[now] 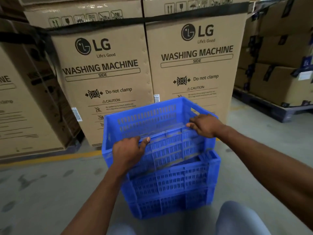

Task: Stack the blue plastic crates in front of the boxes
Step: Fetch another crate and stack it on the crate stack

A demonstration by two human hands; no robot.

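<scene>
1. Blue plastic fills the middle of the head view: an upper crate (152, 126) sits tilted on top of a lower crate (171, 189), which stands on the grey concrete floor (42, 192).
2. Both crates have slotted walls, and the upper one is open at the top, so its inside wall with rows of slots is visible.
3. The upper crate leans; its near wall slopes down toward the person, and its right corner rests inside the rim of the lower crate.
4. The left hand (127, 150) grips the near rim of the upper crate on its left part, with the fingers curled over the edge and the thumb lying along the rim.
5. The right hand (205, 125) holds the same rim at the right corner, the fingers bent over the edge, next to the handle slot in the right wall.
6. Just behind the crates stand two tall cardboard boxes (105, 77), side by side, printed with "LG", "WASHING MACHINE", "SIDE" and "Do not clamp".
7. A black strap (194, 14) runs across the upper part of these boxes.
8. A yellow line (55, 157) is painted on the floor at the foot of the boxes, left of the crates.
9. More brown cartons (279, 68) are piled on a dark pallet (264, 106) at the right.
10. At the bottom edge the knees of the person in light trousers (237, 217) appear.
</scene>
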